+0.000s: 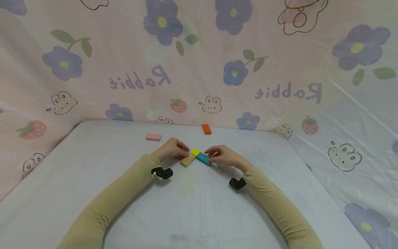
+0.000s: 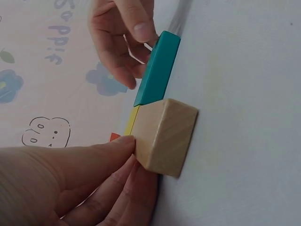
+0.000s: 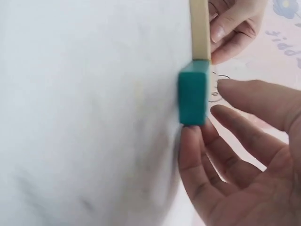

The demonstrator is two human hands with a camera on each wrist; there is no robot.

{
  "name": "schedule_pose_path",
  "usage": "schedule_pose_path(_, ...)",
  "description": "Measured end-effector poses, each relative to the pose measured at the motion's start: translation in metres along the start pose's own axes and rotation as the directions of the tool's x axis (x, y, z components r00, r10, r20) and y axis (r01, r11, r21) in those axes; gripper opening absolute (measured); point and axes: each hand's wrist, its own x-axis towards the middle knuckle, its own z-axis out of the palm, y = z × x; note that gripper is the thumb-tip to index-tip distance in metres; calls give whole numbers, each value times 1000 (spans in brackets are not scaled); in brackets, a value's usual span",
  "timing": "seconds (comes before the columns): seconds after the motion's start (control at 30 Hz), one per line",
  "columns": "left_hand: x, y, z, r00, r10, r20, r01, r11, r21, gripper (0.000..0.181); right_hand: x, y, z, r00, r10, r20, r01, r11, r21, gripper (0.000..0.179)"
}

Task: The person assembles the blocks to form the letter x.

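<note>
A natural wood block [image 1: 188,160] and a teal block [image 1: 203,159] lie on the table at an angle, their upper ends meeting beside a yellow block [image 1: 195,151]. My left hand [image 1: 173,148] is at the wood block; in the left wrist view its thumb [image 2: 120,146] bears on the block's edge while the other fingers curl against its side. My right hand [image 1: 226,155] is beside the teal block. In the right wrist view a fingertip [image 3: 190,134] touches the block's side, and the thumb stands apart from it. The yellow block is mostly hidden in the left wrist view.
Further back on the white-covered table [image 1: 199,214] lie a pink block [image 1: 153,137] to the left and an orange block [image 1: 206,129] near the wall. A patterned curtain [image 1: 199,62] rises behind and along both sides. Black wrist cameras hang below both sleeves.
</note>
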Motion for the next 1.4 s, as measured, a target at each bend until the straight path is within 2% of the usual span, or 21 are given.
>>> schedule_pose_path(0.1, 0, -1, 0, 1000, 4, 0, -4, 1000, 7, 24, 0, -5, -7, 1000, -5, -18, 5, 1000, -10, 36)
schedule_pose_path(0.5, -1, 1, -2, 1000, 1, -16, -1, 1000, 26, 21, -1, -22, -51, 987, -18, -160, 31, 996, 81, 33)
schedule_pose_path(0.57, -1, 2, -2, 1000, -1, -16, 2, 1000, 24, 21, -3, -31, -56, 985, -16, -170, 33, 995, 98, 33)
schedule_pose_path(0.7, 0, 1, -3, 1000, 1, -12, 0, 1000, 26, 21, -1, -34, -64, 983, 0, -183, 21, 994, 108, 35)
schedule_pose_path(1.03, 0, -1, -2, 1000, 20, -6, -20, 1000, 16, 21, 20, -17, -78, 976, 29, -216, -7, 994, 105, 37)
schedule_pose_path(1.4, 2, -1, 0, 1000, -2, -12, 3, 999, 42, 21, 38, -4, -83, 962, 115, -247, -58, 973, 225, 37)
